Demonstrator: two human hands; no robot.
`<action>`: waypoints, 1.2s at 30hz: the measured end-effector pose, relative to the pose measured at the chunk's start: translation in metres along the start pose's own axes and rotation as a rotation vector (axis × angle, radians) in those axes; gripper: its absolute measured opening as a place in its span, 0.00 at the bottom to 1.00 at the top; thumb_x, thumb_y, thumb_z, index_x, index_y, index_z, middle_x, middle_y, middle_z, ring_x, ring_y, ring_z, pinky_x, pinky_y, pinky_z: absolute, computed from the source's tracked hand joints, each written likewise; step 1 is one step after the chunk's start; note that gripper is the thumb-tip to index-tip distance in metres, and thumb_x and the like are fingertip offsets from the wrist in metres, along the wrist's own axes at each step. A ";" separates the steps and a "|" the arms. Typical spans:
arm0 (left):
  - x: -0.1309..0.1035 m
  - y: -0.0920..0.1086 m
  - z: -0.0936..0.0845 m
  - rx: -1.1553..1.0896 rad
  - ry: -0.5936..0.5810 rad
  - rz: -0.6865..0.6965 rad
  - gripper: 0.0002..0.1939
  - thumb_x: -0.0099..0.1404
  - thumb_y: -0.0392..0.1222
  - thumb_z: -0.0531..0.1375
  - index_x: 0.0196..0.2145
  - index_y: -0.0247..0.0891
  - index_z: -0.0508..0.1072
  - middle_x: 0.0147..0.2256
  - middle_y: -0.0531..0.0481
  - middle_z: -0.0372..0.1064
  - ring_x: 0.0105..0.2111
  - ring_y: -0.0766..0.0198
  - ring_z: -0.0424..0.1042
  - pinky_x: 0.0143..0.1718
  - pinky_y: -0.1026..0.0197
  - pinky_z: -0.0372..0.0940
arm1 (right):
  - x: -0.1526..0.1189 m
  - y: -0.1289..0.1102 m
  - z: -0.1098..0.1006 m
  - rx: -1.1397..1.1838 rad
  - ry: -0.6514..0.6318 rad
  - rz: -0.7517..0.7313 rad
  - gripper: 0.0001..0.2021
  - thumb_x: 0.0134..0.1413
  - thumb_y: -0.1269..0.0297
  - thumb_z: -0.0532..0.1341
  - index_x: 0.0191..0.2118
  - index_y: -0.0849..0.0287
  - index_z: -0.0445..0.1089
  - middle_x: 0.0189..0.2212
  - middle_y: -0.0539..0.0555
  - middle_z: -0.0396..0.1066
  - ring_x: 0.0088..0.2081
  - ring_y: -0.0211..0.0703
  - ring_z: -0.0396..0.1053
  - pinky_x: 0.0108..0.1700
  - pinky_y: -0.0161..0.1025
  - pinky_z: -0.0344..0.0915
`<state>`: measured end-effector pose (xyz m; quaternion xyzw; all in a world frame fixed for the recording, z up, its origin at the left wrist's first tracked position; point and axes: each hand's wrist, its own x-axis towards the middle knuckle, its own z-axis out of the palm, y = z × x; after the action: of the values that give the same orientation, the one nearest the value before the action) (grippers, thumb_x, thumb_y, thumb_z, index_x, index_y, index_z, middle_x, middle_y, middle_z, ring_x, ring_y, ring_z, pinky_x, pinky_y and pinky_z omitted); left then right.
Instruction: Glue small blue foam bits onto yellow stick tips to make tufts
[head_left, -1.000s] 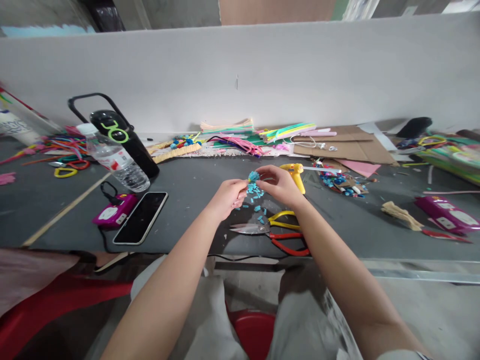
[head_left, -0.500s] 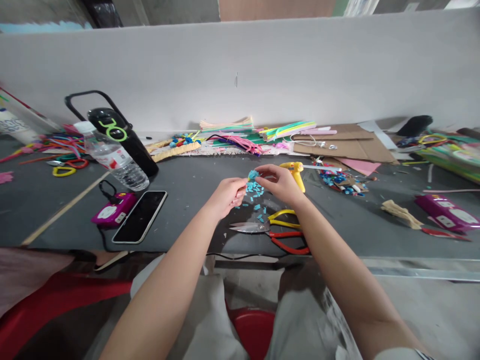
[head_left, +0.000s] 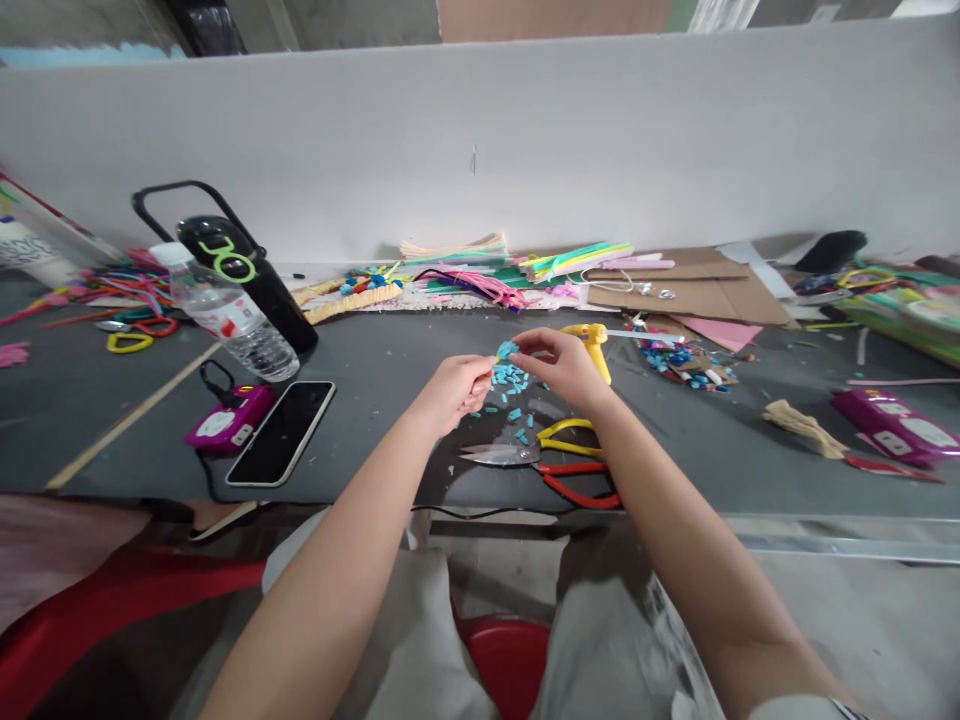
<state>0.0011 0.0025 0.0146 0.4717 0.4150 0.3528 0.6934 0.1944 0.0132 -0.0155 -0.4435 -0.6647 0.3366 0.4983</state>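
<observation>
My left hand is closed, its thumb and forefinger pinching a small blue pipe-cleaner flower with a bit of yellow near its base. From the other side, my right hand curls its fingers against the flower's right edge; the exact fingertip contact is partly hidden. Short blue snippets lie scattered on the table below both hands. Close to my right forearm rest scissors with one yellow and one red handle, blades pointing left. A yellow glue gun with a clear stick lies behind my right hand.
To the left are a phone, a purple box with a cable, a water bottle and a black flask. Pipe-cleaner bundles and cardboard line the wall. Another purple box sits right.
Both hands stay at the blue flower in nearly the same pose. The view has shifted only very slightly.
</observation>
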 end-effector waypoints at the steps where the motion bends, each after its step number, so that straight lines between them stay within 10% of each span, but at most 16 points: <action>1: 0.000 0.000 0.000 -0.002 0.000 0.004 0.18 0.68 0.38 0.57 0.22 0.37 0.59 0.17 0.59 0.48 0.13 0.76 0.46 0.16 0.68 0.41 | 0.000 -0.001 0.000 0.002 -0.003 0.003 0.17 0.52 0.55 0.70 0.44 0.59 0.76 0.39 0.56 0.78 0.41 0.47 0.76 0.43 0.42 0.73; 10: 0.002 -0.001 -0.004 -0.018 0.012 0.019 0.17 0.67 0.40 0.59 0.22 0.37 0.59 0.17 0.59 0.49 0.13 0.77 0.46 0.15 0.69 0.40 | 0.004 -0.001 -0.008 0.067 0.060 0.017 0.19 0.56 0.48 0.65 0.43 0.58 0.75 0.38 0.55 0.77 0.39 0.43 0.73 0.40 0.39 0.69; 19: 0.003 0.000 -0.007 -0.024 0.040 0.064 0.17 0.68 0.41 0.59 0.23 0.37 0.59 0.17 0.60 0.50 0.13 0.77 0.47 0.15 0.69 0.42 | 0.003 0.000 0.001 0.147 0.079 0.062 0.26 0.61 0.39 0.56 0.23 0.55 0.58 0.16 0.45 0.53 0.18 0.34 0.54 0.22 0.36 0.53; 36: 0.009 -0.017 -0.001 0.219 0.179 0.343 0.15 0.69 0.49 0.58 0.30 0.38 0.64 0.20 0.58 0.60 0.16 0.74 0.58 0.17 0.69 0.53 | -0.005 -0.007 0.023 0.193 -0.126 0.020 0.18 0.50 0.48 0.70 0.38 0.59 0.77 0.33 0.54 0.77 0.34 0.42 0.71 0.37 0.38 0.67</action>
<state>0.0055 0.0059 -0.0036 0.5747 0.4244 0.4588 0.5283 0.1712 0.0054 -0.0173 -0.3780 -0.6545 0.4313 0.4927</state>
